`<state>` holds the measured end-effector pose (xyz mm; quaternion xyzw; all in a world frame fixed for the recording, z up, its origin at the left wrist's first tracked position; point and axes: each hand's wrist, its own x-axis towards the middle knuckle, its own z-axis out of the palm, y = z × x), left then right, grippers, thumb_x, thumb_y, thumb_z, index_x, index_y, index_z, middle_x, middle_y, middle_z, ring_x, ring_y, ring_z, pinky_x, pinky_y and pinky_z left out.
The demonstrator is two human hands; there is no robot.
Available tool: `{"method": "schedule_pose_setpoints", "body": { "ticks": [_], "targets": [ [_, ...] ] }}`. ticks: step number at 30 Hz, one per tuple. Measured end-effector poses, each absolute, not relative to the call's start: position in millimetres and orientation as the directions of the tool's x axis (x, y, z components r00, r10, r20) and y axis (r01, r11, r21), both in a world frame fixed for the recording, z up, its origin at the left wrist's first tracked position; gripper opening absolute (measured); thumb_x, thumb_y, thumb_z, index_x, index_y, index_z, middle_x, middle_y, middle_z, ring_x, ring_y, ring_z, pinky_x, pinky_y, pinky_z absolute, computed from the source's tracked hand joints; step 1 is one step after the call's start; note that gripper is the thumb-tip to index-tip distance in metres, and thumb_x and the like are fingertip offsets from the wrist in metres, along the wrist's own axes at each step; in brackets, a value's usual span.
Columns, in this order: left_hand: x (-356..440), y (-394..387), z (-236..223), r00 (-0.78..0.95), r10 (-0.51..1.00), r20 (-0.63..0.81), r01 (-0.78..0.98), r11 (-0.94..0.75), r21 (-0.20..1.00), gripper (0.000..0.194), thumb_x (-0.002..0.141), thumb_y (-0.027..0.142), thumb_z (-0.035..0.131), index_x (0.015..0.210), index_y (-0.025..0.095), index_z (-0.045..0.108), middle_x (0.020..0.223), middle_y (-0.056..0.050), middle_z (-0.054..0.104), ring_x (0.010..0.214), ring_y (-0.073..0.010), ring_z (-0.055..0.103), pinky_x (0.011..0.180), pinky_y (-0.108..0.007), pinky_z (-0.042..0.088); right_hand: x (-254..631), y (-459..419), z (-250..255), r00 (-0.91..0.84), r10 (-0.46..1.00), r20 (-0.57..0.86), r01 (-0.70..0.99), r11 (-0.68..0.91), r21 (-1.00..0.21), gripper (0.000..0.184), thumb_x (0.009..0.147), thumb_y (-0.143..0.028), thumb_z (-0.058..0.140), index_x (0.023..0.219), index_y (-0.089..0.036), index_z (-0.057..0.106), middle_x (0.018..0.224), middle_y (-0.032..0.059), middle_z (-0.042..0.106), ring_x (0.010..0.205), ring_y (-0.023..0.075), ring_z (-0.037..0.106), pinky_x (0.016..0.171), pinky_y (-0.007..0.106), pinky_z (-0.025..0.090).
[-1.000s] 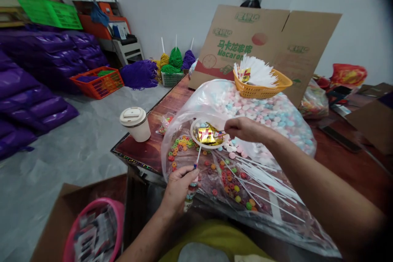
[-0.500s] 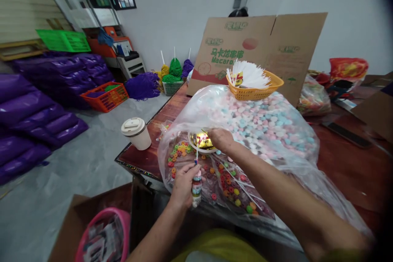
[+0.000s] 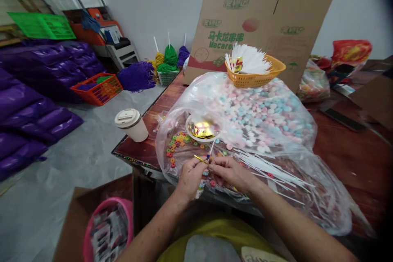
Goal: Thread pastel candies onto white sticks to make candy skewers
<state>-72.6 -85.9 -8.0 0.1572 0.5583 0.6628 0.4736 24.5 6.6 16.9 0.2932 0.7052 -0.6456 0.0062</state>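
Observation:
My left hand [image 3: 188,180] is closed round a wrapped candy skewer [image 3: 199,191]; its white stick [image 3: 212,146] points up and away from me. Close against it, my right hand [image 3: 231,172] pinches a thin gold twist tie [image 3: 200,158] at the neck of the wrapper, where the fingertips of both hands meet. The fingers cover most of the candies. Just beyond the hands, a white bowl [image 3: 194,137] holds shiny gold ties and a gold packet [image 3: 203,129]. Ring-shaped coloured candies [image 3: 176,144] lie around it on clear plastic.
A large clear bag of pastel candies [image 3: 260,110] fills the table's middle, with a yellow basket of sticks [image 3: 254,80] on top. Loose white sticks [image 3: 270,172] lie right. A lidded cup [image 3: 133,127] stands at the left edge. Below left is a pink tub [image 3: 130,221] in a carton.
My right hand has come back from the bowl to my left hand, bringing a gold twist tie to the skewer's wrapper neck. My left hand has kept hold of the skewer.

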Motion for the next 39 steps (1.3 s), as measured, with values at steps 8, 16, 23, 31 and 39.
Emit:
{"method": "schedule_pose_setpoints", "body": {
  "ticks": [8, 16, 23, 31, 39],
  "targets": [
    [-70, -103, 4, -0.36, 0.922, 0.14, 0.286, -0.033, 0.958, 0.024, 0.084, 0.027, 0.047, 0.095, 0.016, 0.065, 0.095, -0.008, 0.063, 0.091, -0.0181, 0.056, 0.085, -0.03, 0.041, 35, 6, 16, -0.82, 0.451, -0.352, 0.415, 0.045, -0.909, 0.02, 0.066, -0.02, 0.042, 0.046, -0.017, 0.044, 0.034, -0.0061, 0.04, 0.033, 0.0056, 0.032, 0.037, 0.019, 0.025],
    [-65, -101, 0, -0.337, 0.937, -0.089, -0.025, 0.086, 0.996, 0.029, 0.082, 0.03, 0.049, 0.105, 0.019, 0.063, 0.089, -0.004, 0.06, 0.08, -0.0141, 0.055, 0.069, -0.024, 0.044, 40, 5, 11, -0.804, 0.544, -0.239, 0.393, 0.186, -0.901, 0.02, 0.068, -0.023, 0.041, 0.052, -0.017, 0.052, 0.041, -0.0054, 0.042, 0.041, 0.0073, 0.035, 0.042, 0.019, 0.028],
    [-58, -100, 1, -0.296, 0.932, -0.209, -0.333, 0.104, 0.937, 0.035, 0.074, 0.034, 0.061, 0.104, 0.018, 0.065, 0.08, -0.003, 0.06, 0.063, -0.0095, 0.049, 0.055, -0.018, 0.038, 38, 1, 14, -0.773, 0.619, -0.14, 0.436, 0.356, -0.827, 0.022, 0.069, -0.022, 0.04, 0.052, -0.018, 0.053, 0.046, -0.0032, 0.047, 0.046, 0.0096, 0.039, 0.046, 0.021, 0.027],
    [-58, -102, -7, -0.253, 0.944, -0.211, -0.523, 0.05, 0.851, 0.037, 0.069, 0.037, 0.067, 0.099, 0.016, 0.065, 0.067, 0.0, 0.054, 0.056, -0.0074, 0.045, 0.053, -0.018, 0.035, 34, -6, 12, -0.751, 0.66, -0.036, 0.476, 0.502, -0.722, 0.022, 0.073, -0.023, 0.04, 0.054, -0.019, 0.051, 0.051, -0.0011, 0.051, 0.052, 0.0115, 0.044, 0.051, 0.023, 0.028],
    [-56, -93, -11, -0.335, 0.878, -0.343, -0.661, 0.04, 0.749, 0.026, 0.066, 0.037, 0.068, 0.072, 0.014, 0.057, 0.057, 0.004, 0.046, 0.046, -0.0042, 0.041, 0.045, -0.016, 0.031, 53, 3, 6, -0.81, 0.586, 0.011, 0.401, 0.569, -0.718, 0.029, 0.086, -0.032, 0.036, 0.068, -0.019, 0.055, 0.054, -0.0021, 0.052, 0.051, 0.0105, 0.046, 0.051, 0.021, 0.033]
  ]
}}
